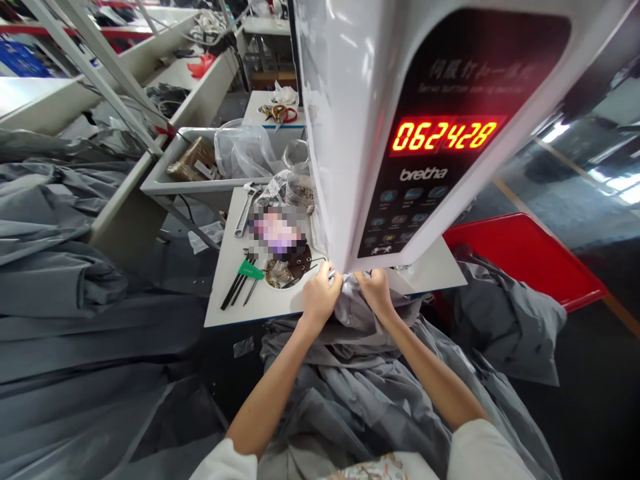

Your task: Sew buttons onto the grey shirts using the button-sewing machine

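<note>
Grey fabric (355,310) runs up from my lap to the foot of a tall white machine (340,133) with a lit red display. My left hand (321,293) is closed on the fabric's upper edge, just left of the machine's lower end. On the other side, my right hand (376,291) grips the same fabric, its fingertips partly hidden under the machine head. Between the two hands the cloth is bunched. The spot under the machine head is out of sight.
A wrench (245,212), black hex keys with a green holder (250,270) and small metal parts lie on the white table (223,267). Behind is a bin (165,175) with plastic bags. Grey fabric piles (50,280) fill the left; a red tray (530,260) stands right.
</note>
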`<state>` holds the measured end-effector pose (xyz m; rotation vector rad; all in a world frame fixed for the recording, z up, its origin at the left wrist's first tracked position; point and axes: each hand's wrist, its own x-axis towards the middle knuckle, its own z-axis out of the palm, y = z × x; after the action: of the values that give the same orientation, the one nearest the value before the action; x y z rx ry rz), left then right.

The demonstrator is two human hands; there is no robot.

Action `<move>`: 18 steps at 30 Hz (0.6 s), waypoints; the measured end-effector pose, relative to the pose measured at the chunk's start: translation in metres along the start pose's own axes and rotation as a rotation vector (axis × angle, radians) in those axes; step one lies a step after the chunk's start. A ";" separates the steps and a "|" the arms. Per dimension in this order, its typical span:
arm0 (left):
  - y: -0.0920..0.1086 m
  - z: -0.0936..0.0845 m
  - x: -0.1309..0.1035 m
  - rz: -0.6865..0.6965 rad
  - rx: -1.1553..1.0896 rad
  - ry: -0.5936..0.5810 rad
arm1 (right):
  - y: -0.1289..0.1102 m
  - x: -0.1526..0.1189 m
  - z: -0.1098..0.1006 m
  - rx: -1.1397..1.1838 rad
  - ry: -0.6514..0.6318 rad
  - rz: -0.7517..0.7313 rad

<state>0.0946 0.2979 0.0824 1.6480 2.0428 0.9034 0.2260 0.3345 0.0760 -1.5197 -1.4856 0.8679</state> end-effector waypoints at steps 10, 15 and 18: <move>-0.009 0.005 -0.003 0.026 0.071 -0.003 | 0.006 -0.004 0.003 -0.156 0.029 -0.032; -0.010 -0.004 -0.002 0.172 -0.070 -0.135 | 0.008 -0.006 0.000 -0.299 0.055 -0.096; -0.008 -0.009 -0.001 0.165 -0.147 -0.136 | 0.007 -0.008 -0.003 -0.332 0.049 -0.132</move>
<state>0.0834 0.2934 0.0839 1.7648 1.7295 0.9435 0.2311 0.3265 0.0705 -1.6424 -1.7350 0.5208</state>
